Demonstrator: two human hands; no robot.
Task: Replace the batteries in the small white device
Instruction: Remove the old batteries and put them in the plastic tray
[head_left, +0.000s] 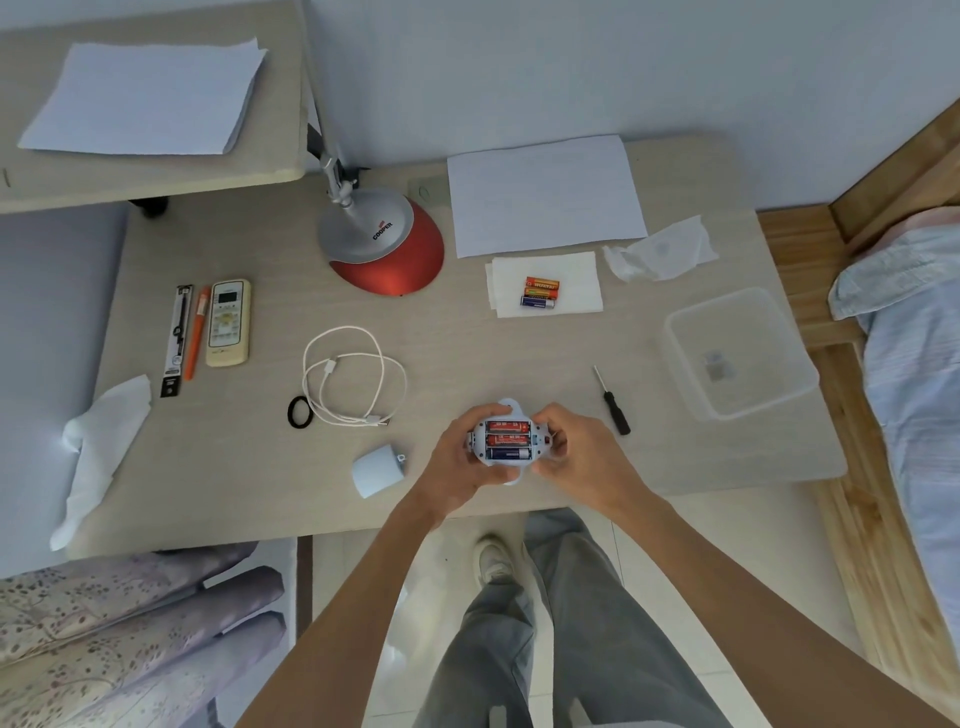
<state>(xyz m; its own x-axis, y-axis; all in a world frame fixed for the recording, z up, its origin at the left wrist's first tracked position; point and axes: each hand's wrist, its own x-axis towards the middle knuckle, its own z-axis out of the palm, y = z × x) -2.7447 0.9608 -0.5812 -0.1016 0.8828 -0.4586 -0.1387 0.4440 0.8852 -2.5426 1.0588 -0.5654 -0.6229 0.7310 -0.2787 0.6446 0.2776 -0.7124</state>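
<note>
Left hand and right hand clamp the open device, three batteries inside. Best steady it, check polarity; cover lies left of hands.

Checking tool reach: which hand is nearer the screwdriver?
Right. The right hand grips the device's right end, with the screwdriver lying just beyond it on the table; the left hand grips the device's left end, farther off.

Plenty of bare table straight ahead of the device, right up to the loose batteries. Screwdriver sits close on my right, white cover and cable on my left.
</note>
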